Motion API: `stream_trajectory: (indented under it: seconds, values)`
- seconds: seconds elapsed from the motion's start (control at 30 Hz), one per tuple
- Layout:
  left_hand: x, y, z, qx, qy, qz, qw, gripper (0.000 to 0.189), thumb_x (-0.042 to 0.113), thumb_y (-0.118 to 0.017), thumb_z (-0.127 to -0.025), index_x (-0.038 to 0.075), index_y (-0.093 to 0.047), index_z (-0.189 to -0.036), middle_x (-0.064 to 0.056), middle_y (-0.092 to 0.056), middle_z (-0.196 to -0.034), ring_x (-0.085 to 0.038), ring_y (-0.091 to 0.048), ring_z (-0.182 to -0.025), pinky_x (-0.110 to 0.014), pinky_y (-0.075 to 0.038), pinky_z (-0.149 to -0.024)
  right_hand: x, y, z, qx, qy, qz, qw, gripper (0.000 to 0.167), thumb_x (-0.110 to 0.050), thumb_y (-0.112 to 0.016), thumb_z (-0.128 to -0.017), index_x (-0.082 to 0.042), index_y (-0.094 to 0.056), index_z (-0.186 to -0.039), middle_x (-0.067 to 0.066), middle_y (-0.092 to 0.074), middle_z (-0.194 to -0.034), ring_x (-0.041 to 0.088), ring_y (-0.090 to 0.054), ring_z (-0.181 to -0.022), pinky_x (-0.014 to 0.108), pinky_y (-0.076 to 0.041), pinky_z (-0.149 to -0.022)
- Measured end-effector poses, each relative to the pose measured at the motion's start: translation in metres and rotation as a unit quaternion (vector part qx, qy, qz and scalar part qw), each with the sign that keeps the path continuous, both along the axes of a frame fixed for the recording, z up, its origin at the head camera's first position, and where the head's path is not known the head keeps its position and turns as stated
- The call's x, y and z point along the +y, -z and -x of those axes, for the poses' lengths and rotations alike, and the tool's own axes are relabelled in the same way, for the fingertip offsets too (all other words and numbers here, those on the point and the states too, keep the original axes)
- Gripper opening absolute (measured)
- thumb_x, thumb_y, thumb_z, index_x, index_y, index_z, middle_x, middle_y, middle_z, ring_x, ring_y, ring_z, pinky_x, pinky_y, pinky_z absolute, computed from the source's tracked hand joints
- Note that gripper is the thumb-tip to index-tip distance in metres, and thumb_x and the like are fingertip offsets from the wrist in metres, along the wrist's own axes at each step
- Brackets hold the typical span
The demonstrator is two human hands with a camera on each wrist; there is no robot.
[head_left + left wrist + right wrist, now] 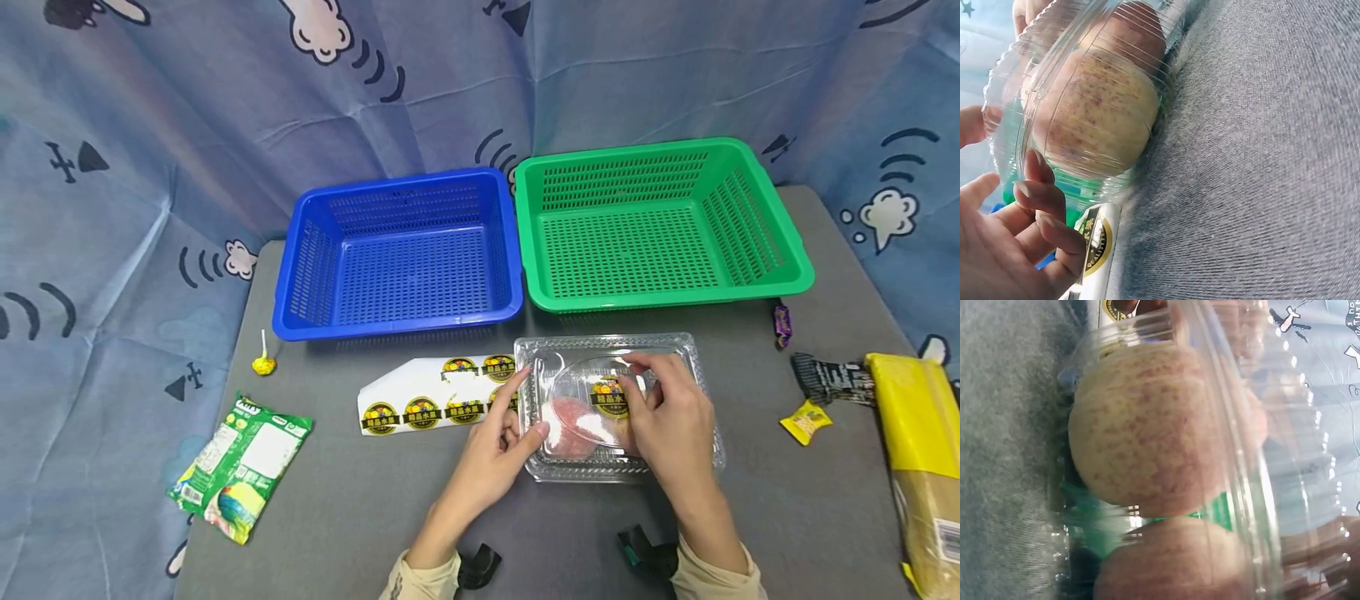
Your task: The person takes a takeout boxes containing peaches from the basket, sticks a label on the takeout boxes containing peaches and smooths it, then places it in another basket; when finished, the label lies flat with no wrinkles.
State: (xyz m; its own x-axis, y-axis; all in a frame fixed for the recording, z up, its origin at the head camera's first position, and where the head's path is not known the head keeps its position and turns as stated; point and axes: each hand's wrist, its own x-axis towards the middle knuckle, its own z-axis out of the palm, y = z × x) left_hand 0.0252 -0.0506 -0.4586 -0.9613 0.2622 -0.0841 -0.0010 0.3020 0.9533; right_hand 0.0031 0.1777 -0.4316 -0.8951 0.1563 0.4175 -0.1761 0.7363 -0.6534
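A clear plastic clamshell box (pixel 536 467) stands closed on the grey table, with peaches (pixel 1094 115) inside. On its lid is a round black-and-yellow fruit sticker (pixel 609 398). My left hand (pixel 491 458) is at the box's left side, index finger and thumb extended against it, the other fingers loosely bent. From the right, my right hand (pixel 671 412) reaches over the lid, its thumb at the sticker's right edge and its index finger on the lid just above. A white sheet of matching stickers (pixel 405 379) lies left of the box, its right end behind my left hand.
Behind the box stand a blue basket (pixel 397 327) and a green basket (pixel 660 296). A lollipop (pixel 263 364) and a green snack bag (pixel 243 467) lie left. At right are a purple candy (pixel 782 324), yellow candy (pixel 806 422), black wrapper (pixel 832 379) and yellow package (pixel 918 425).
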Motion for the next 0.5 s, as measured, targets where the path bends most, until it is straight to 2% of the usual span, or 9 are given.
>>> stream_trajectory:
  seconds: [0.07, 0.17, 0.33, 0.4, 0.5]
  values:
    - [0.0004, 0.0004, 0.0002, 0.001, 0.000, -0.001, 1.0000, 0.070, 0.034, -0.069, -0.103, 0.039, -0.036, -0.165, 0.008, -0.047, -0.070, 0.000, -0.040, -0.060, -0.016, -0.036, -0.056, -0.0002, 0.0004, -0.0002, -0.003, 0.012, -0.007, 0.9999, 0.030, 0.006, -0.086, -0.082, -0.006, -0.077, -0.108, 0.008, -0.070, -0.096, -0.006, -0.040, -0.061, 0.020, -0.031, -0.056]
    - [0.0008, 0.0006, -0.0001, 0.000, 0.000, -0.003, 1.0000, 0.070, 0.034, -0.069, -0.103, 0.039, -0.036, -0.164, 0.008, -0.047, -0.070, 0.000, -0.040, -0.060, -0.016, -0.036, -0.056, -0.0013, 0.0006, -0.0012, -0.017, 0.011, -0.025, 0.9995, 0.034, -0.003, -0.090, -0.082, -0.005, -0.076, -0.113, 0.011, -0.066, -0.096, 0.002, -0.044, -0.063, 0.024, -0.034, -0.056]
    - [0.0014, 0.0013, -0.0002, 0.001, -0.002, -0.002, 1.0000, 0.070, 0.033, -0.069, -0.103, 0.039, -0.037, -0.164, 0.007, -0.047, -0.070, 0.001, -0.040, -0.060, -0.016, -0.036, -0.056, -0.0044, -0.0001, -0.0022, -0.062, -0.002, -0.078, 0.9951, 0.054, -0.026, -0.096, -0.078, -0.007, -0.072, -0.122, 0.017, -0.060, -0.111, 0.028, -0.057, -0.063, 0.041, -0.041, -0.052]
    - [0.0017, 0.0016, 0.0000, 0.000, -0.003, -0.001, 1.0000, 0.070, 0.034, -0.069, -0.103, 0.040, -0.037, -0.164, 0.007, -0.046, -0.070, 0.001, -0.040, -0.060, -0.016, -0.036, -0.056, -0.0056, -0.0001, -0.0017, -0.073, -0.004, -0.088, 0.9934, 0.054, -0.029, -0.095, -0.079, -0.008, -0.071, -0.123, 0.019, -0.059, -0.118, 0.037, -0.060, -0.064, 0.046, -0.043, -0.051]
    - [0.0020, 0.0022, 0.0003, 0.001, -0.003, 0.001, 1.0000, 0.070, 0.034, -0.069, -0.103, 0.041, -0.037, -0.164, 0.007, -0.046, -0.070, 0.000, -0.039, -0.060, -0.016, -0.035, -0.056, -0.0069, 0.0007, -0.0007, -0.069, 0.005, -0.088, 0.9937, 0.047, -0.024, -0.093, -0.083, -0.008, -0.072, -0.122, 0.019, -0.060, -0.119, 0.041, -0.063, -0.070, 0.051, -0.045, -0.052]
